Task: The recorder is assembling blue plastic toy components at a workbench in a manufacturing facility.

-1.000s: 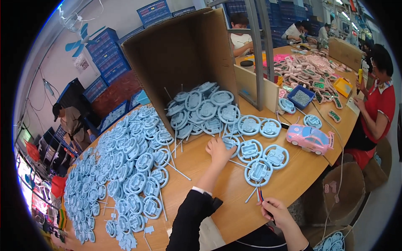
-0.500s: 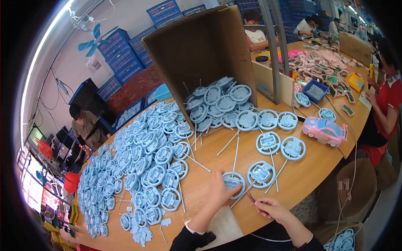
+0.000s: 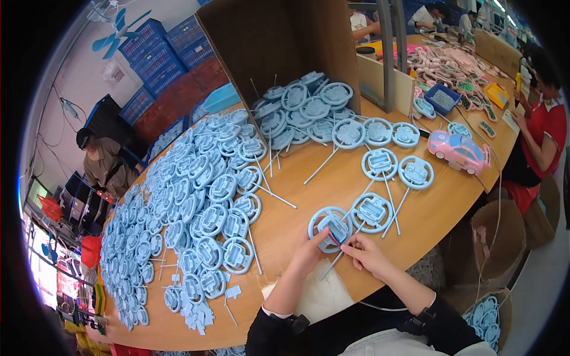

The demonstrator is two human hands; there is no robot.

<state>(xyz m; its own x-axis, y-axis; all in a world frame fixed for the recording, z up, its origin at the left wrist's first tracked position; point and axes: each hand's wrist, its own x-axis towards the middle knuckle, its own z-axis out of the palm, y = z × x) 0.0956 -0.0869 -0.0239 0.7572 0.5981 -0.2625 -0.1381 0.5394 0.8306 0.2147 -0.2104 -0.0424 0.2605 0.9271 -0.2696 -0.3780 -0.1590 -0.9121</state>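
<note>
My left hand [image 3: 309, 250] grips a light blue toy steering wheel [image 3: 313, 224] by its lower left side, just above the table. The wheel's back, with a rectangular compartment, faces up. My right hand [image 3: 369, 256] is closed at the lower right of the same wheel. Its fingertips pinch a thin red-and-dark piece [image 3: 336, 240], wire-like, at the compartment's edge; its exact kind is too small to tell. Another blue toy steering wheel [image 3: 372, 212] with a thin rod lies just beyond my hands.
A large pile of blue wheels [image 3: 202, 172] covers the table's left. A cardboard box [image 3: 285, 53] on its side holds more. A pink toy car [image 3: 458, 151] stands at right, near a blue tray [image 3: 442, 98]. Small blue plates [image 3: 196, 314] lie front left. Co-workers sit around.
My right hand has moved up and left, bringing the thin piece to the wheel. My left hand has drawn the wheel nearer and tilted it. The view has shifted slightly.
</note>
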